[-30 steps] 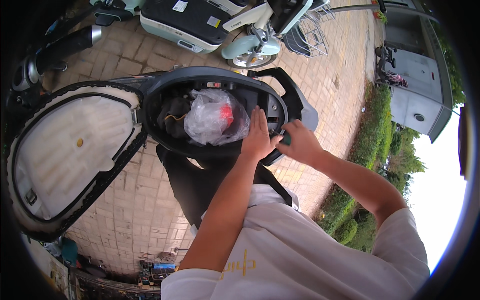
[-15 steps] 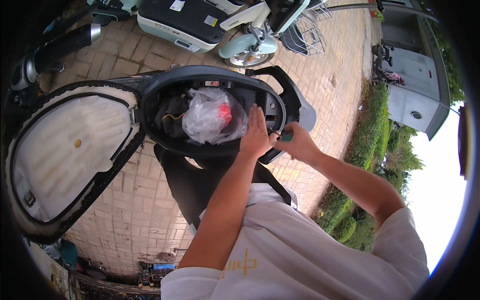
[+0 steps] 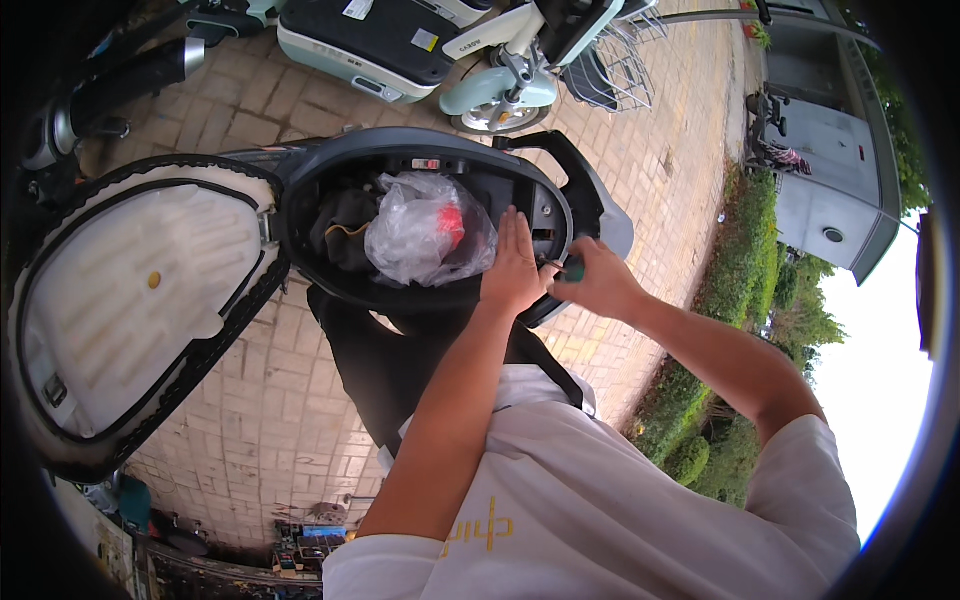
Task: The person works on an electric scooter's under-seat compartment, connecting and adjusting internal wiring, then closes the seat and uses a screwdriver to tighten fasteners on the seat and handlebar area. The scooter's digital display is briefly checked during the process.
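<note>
In front of me is a scooter's black under-seat compartment [image 3: 340, 292], its seat [image 3: 140, 300] flipped up to the left with the pale underside showing. My left hand [image 3: 513, 272] lies flat over the compartment's near right rim, fingers stretched toward the inside. Just right of it my right hand [image 3: 603, 283] pinches a small object with a green handle [image 3: 573, 269]; the rest of it is mostly hidden between the hands. Beside my left fingers, a crumpled clear plastic bag [image 3: 415, 235] with something red in it rests in the compartment. A dark cloth-like item [image 3: 345, 232] lies left of the bag.
A black grab rail [image 3: 575, 165] curves around the scooter's right end. Beyond stands a mint-green electric bike [image 3: 500, 95] with a wire basket. Brick paving [image 3: 260, 410] surrounds the scooter. A hedge [image 3: 740, 250] and a grey shed [image 3: 825, 180] are to the right.
My right hand has shifted very slightly, its fingers turning around the green handle. My left hand and the plastic bag stay in place.
</note>
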